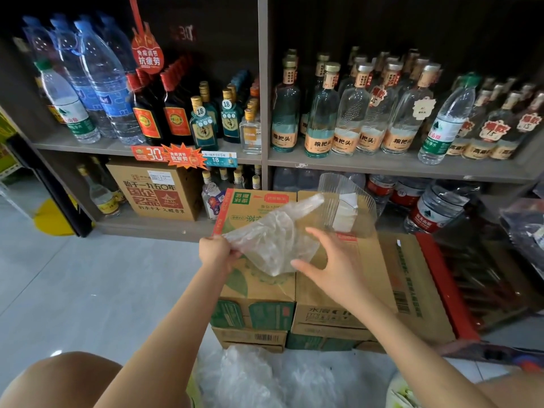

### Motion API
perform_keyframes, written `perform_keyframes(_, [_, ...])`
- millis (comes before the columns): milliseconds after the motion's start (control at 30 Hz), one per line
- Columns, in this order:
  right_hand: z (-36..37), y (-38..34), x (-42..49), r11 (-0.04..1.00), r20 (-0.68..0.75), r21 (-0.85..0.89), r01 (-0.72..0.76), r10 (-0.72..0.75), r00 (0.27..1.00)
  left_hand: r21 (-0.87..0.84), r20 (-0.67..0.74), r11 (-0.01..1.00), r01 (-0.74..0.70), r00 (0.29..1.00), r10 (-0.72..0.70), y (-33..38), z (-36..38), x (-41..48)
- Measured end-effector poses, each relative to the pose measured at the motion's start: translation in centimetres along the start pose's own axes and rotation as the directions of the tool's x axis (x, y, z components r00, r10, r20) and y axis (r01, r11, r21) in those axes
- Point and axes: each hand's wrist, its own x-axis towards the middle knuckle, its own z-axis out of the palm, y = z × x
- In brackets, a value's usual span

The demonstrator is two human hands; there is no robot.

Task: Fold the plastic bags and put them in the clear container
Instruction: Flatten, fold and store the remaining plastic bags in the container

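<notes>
One bag (270, 240), pinched at a corner by the left hand (216, 251), hangs over two carton stacks (353, 293); the right hand (329, 266) spreads open beside it. One clear container (347, 201) stands just behind.

Shelf (382, 166) of bottles (321, 119); cardboard boxes (256, 293) on floor (103, 275).

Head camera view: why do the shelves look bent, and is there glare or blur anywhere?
Head view: the wide-angle lens bows the grey shelf boards toward the edges; a small glint sits on the pale glossy floor tiles; the upper shelf recesses are dark; the thin clear plastic bag looks soft.
</notes>
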Motion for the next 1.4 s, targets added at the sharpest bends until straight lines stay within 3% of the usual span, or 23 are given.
perform_keyframes(167, [3.4,3.4,2.0,0.977,0.051,-0.008,-0.211,0.211,0.976,-0.04,0.139,0.998,0.039,0.99,-0.034,0.3,-0.9,0.0])
perform_keyframes(233, [4.3,4.1,2.6,0.971,0.025,-0.019,-0.236,0.237,0.971,0.083,0.054,0.994,-0.072,0.996,0.068,0.3,-1.8,0.3])
perform_keyframes(300, [4.9,4.4,2.8,0.974,0.024,-0.02,-0.224,0.224,0.974,0.342,-0.049,0.898,-0.279,0.948,0.313,-0.3,-2.8,-0.5])
perform_keyframes(367, [5.3,4.5,2.8,0.982,0.022,0.009,-0.19,0.19,0.982,0.465,0.05,0.745,-0.478,0.854,0.517,-1.3,-3.2,-2.3])
perform_keyframes(467, [5.7,4.7,2.7,0.985,0.024,-0.003,-0.174,0.174,0.985,0.494,0.28,0.629,-0.6,0.795,0.539,-3.2,-2.9,-4.1])
perform_keyframes(600, [5.7,4.3,2.8,0.965,0.069,0.116,-0.233,0.227,0.972,0.563,0.29,0.547,-0.62,0.768,0.572,-4.6,-2.1,-3.7])
perform_keyframes(833, [6.1,3.1,2.9,0.849,0.18,0.397,-0.348,0.3,0.937,0.557,0.207,0.627,-0.544,0.823,0.53,-4.6,-2.1,-2.6])
perform_keyframes(1033, [6.3,2.3,3.1,0.81,0.155,0.476,-0.342,0.306,0.939,0.49,0.186,0.739,-0.462,0.884,0.429,-4.6,-1.5,-1.9])
perform_keyframes(1133, [5.5,2.2,3.0,0.814,0.114,0.485,-0.319,0.303,0.946,0.378,0.148,0.848,-0.372,0.928,0.341,-4.3,-1.6,-1.9])
perform_keyframes(1233, [3.9,2.9,2.8,0.813,0.094,0.493,-0.31,0.304,0.948,0.124,0.187,0.962,-0.244,0.958,0.218,-3.3,-2.5,-2.1])
perform_keyframes(1400, [0.0,5.5,2.0,0.806,-0.009,0.503,-0.313,0.367,0.93,-0.072,0.281,0.988,-0.137,0.948,0.152,-1.0,-5.7,-1.7])
